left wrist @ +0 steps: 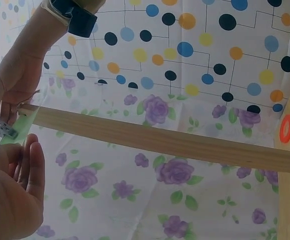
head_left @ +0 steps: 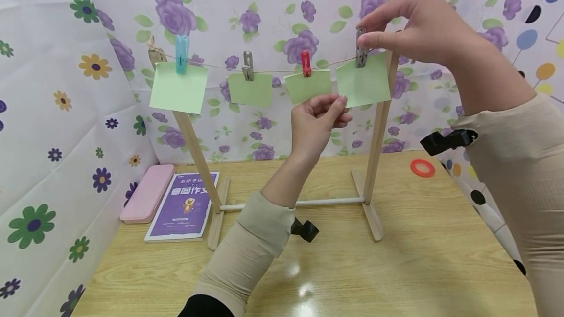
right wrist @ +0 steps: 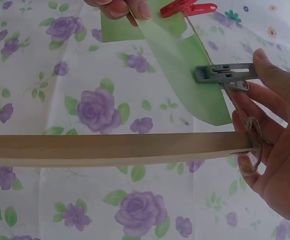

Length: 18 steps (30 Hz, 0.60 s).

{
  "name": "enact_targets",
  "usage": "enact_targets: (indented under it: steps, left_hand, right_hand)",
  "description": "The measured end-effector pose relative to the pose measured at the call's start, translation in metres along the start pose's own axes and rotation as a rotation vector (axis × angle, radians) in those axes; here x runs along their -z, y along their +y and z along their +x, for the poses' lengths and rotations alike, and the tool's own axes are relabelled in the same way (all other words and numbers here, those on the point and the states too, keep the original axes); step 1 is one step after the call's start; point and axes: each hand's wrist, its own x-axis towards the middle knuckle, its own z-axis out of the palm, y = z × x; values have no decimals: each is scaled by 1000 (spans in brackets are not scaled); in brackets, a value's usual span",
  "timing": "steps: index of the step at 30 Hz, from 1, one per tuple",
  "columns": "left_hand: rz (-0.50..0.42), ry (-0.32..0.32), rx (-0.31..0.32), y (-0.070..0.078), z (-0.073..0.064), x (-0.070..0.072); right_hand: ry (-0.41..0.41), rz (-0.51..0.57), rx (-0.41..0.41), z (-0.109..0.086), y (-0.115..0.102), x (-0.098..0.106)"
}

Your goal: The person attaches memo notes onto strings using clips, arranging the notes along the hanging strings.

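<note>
My right hand (head_left: 425, 33) pinches a grey clothespin (head_left: 361, 49) between thumb and fingers at the right end of a thin string. The clothespin sits over the string and the top of a green paper sheet (head_left: 366, 81). My left hand (head_left: 314, 124) pinches that sheet's lower left corner. In the right wrist view the sheet (right wrist: 194, 75) bends between the two hands. Along the string to the left hang three more green papers, under a red clothespin (head_left: 306, 63), another grey clothespin (head_left: 248, 65) and a blue clothespin (head_left: 182, 55).
A wooden stand with a left post (head_left: 196, 160), a right post (head_left: 377, 150) and a white crossbar (head_left: 330, 202) bears the string. A purple book (head_left: 182, 214) and a pink case (head_left: 149, 192) lie at the left. An orange-red ring (head_left: 422, 168) lies at the right on the table (head_left: 396, 273).
</note>
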Motion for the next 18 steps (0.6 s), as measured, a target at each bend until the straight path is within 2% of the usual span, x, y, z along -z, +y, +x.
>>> enact_targets:
  steps: [8,18]
  left_hand:
    - [18,-3,22,-2,0,-2]
    - [118,-52,41,-5,-1,-2]
  right_hand:
    - [3,23,-24,-2,2,-1]
    - [205,176,-38,-13,8,-13]
